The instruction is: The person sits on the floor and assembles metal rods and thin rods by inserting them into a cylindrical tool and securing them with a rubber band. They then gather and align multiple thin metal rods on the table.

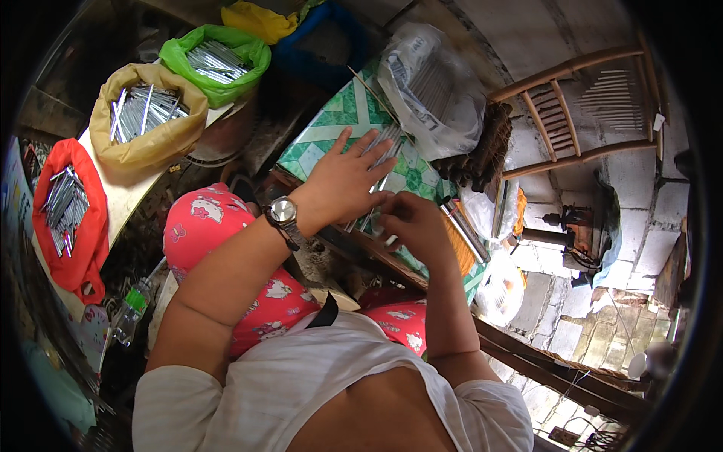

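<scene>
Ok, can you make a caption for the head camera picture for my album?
Left hand spread over thin silvery rods on a green-patterned table, right hand beside it.

Worktop [343,109]: mottled green, paler bands in a geometric pattern; rods [388,139] on it, silver-grey; red bag [49,196] at nine o'clock; tan bag [162,139] at ten; bright green bag [181,56] between ten and eleven; yellow bag [260,22] at eleven; trousers [202,233]: pinkish red, white cartoon print; shirt [301,377] at six o'clock: white; wristwatch [283,210]: silver-toned.
</scene>
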{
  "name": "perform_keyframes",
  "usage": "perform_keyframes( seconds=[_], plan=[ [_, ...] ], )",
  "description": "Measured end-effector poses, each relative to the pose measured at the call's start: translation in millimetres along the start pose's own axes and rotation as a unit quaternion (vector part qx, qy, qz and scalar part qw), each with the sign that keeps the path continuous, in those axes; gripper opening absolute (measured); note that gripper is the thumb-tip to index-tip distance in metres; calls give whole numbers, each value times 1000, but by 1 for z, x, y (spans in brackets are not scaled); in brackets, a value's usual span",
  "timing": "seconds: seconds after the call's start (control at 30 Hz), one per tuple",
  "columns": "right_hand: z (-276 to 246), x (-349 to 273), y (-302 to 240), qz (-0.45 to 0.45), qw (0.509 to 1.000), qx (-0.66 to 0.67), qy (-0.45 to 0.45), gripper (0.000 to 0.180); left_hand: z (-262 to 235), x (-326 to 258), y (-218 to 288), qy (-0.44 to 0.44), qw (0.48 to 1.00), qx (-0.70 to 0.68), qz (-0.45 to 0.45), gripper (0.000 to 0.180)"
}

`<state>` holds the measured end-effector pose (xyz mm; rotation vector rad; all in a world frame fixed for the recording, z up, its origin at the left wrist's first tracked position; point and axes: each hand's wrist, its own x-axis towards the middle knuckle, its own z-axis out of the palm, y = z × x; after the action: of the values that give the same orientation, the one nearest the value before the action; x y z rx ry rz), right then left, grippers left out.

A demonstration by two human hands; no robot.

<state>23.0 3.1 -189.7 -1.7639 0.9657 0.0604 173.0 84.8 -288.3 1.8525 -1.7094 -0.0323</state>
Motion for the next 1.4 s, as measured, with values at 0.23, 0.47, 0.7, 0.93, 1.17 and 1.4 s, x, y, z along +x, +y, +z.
perform_keyframes(
  seconds=[0.23, 0.47, 0.7, 0.93, 1.17, 1.4],
  plan=[
    [-21, 86, -100, -252, 952, -171, 5, 14, 5, -2, 0, 55, 998, -20, 8, 63],
    [62, 305, -176, -54, 891, -450, 13, 20, 11, -1, 1, 66, 998, -7, 3, 59],
    [109, 384, -147, 16, 914, -373, 161, 43, 12, 5, 3, 223, 899, -377, -25, 33],
    [117, 419, -116, 25, 899, -389, 200, 40, 12, -11, 4, 304, 883, -357, -26, 24],
    [81, 500, -67, 58, 939, -274, 201, 40, 13, -11, 2, 215, 885, -412, -36, 37],
    [65, 509, -69, 14, 693, -721, -7, 32, 5, -12, 2, 243, 882, -403, -31, 39]
  ],
)
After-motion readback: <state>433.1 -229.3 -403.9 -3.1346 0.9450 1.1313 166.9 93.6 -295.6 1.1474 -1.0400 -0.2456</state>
